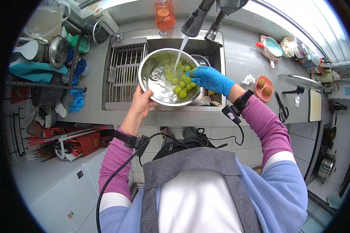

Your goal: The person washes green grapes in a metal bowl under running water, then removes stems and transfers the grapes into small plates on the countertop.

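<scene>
A stainless steel bowl is held over the sink. My bare left hand grips its near left rim, thumb on top. Green grapes lie in the bowl's right half, partly in bubbling water. My right hand, in a blue glove, reaches over the right rim with its fingers closed around some of the grapes; the fingertips are partly hidden. From the pull-down faucet head a stream of water falls into the bowl.
A metal drying rack covers the sink's left side. An orange soap bottle stands behind. To the right are a pink dish with two brown round fruits, black scissors, a glass lid and a cutting board.
</scene>
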The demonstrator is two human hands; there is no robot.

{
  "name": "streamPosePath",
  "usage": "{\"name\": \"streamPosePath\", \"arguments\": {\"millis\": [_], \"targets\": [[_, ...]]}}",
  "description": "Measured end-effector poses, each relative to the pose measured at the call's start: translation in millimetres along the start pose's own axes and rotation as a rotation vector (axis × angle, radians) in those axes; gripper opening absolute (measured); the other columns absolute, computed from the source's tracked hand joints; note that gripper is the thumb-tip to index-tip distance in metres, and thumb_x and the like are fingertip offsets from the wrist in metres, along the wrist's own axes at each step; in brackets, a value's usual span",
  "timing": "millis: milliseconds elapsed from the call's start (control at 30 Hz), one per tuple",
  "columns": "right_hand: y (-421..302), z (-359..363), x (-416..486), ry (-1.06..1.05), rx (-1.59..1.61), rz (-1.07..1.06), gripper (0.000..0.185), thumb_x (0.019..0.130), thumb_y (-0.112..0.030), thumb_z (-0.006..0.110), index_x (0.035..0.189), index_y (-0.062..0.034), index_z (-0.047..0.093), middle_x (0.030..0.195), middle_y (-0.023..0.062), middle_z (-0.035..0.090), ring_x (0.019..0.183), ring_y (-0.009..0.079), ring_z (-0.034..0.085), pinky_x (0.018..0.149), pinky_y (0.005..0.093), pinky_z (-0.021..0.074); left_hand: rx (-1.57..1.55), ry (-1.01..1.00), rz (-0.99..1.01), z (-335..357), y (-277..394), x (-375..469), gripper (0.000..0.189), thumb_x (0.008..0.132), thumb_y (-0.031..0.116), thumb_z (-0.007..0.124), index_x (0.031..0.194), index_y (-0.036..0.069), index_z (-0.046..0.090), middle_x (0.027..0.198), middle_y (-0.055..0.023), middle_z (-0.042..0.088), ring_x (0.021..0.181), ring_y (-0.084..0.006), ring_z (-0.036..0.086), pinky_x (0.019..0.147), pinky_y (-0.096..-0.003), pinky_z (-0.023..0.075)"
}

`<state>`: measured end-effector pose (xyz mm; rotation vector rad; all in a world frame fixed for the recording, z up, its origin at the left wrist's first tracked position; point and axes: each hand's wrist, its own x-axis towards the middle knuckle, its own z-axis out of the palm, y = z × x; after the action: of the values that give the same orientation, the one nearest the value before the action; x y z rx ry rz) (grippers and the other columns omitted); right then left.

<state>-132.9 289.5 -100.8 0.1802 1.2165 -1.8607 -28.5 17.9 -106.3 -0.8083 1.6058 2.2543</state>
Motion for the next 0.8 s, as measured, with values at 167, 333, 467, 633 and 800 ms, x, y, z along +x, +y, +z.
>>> {"name": "streamPosePath", "arguments": {"millis": [167, 333, 467, 633, 800], "targets": [[1.5, 0.0, 2.1, 0.035, -0.235, -0.025, 0.02, 0.083, -0.009, 0.062, 0.102, -0.0063, 0.061, 0.103, 0.0065, 0.061, 0.087, 0.0116, 0.059, 0.076, 0.0213, 0.0503, 0.008, -0.001, -0.007, -1.8, -0.3, -2.9, 0.048, 0.079, -0.001, 0.047, 0.126, 0.008, 0.038, 0.108, -0.011, 0.057, 0.083, -0.0221, 0.065, 0.058, -0.032, 0.0582], [4.6, -1.6, 4.2, 0.126, -0.624, -0.108, 0.02, 0.08, -0.009, 0.065, 0.1, -0.0061, 0.062, 0.104, 0.0056, 0.062, 0.089, 0.0122, 0.059, 0.079, 0.0237, 0.0497, 0.003, -0.006, -0.009, -5.6, -6.4, -3.2, 0.048, 0.08, 0.0, 0.048, 0.127, 0.008, 0.038, 0.107, -0.011, 0.057, 0.08, -0.021, 0.064, 0.057, -0.0307, 0.0571], [8.8, 7.6, -1.8, 0.21, -0.81, -0.367, 0.026, 0.078, -0.013, 0.071, 0.102, -0.0065, 0.062, 0.1, 0.0069, 0.062, 0.088, 0.0144, 0.059, 0.081, 0.0276, 0.0502, -0.002, -0.012, -0.013, -8.0, -7.6, -4.0, 0.049, 0.08, 0.0, 0.048, 0.127, 0.007, 0.037, 0.108, -0.0114, 0.057, 0.081, -0.021, 0.064, 0.057, -0.0306, 0.0574], [4.9, 15.8, -9.7, 0.314, -0.928, -0.414, 0.035, 0.076, -0.018, 0.076, 0.106, -0.0075, 0.062, 0.098, 0.0072, 0.063, 0.087, 0.0144, 0.06, 0.081, 0.0285, 0.0517, 0.011, -0.022, 0.0, -6.7, -5.6, -5.4, 0.049, 0.08, -0.001, 0.047, 0.127, 0.005, 0.037, 0.11, -0.0126, 0.056, 0.085, -0.0236, 0.065, 0.061, -0.0331, 0.0596], [4.4, 16.3, -10.7, 0.278, -0.777, -0.4, 0.038, 0.075, -0.021, 0.078, 0.107, -0.0083, 0.063, 0.095, 0.0062, 0.064, 0.084, 0.0125, 0.06, 0.079, 0.0271, 0.052, 0.005, -0.025, -0.006, -2.9, -2.9, -7.0, 0.049, 0.079, -0.001, 0.047, 0.127, 0.004, 0.037, 0.11, -0.013, 0.056, 0.087, -0.0245, 0.065, 0.063, -0.0346, 0.0604]]}}
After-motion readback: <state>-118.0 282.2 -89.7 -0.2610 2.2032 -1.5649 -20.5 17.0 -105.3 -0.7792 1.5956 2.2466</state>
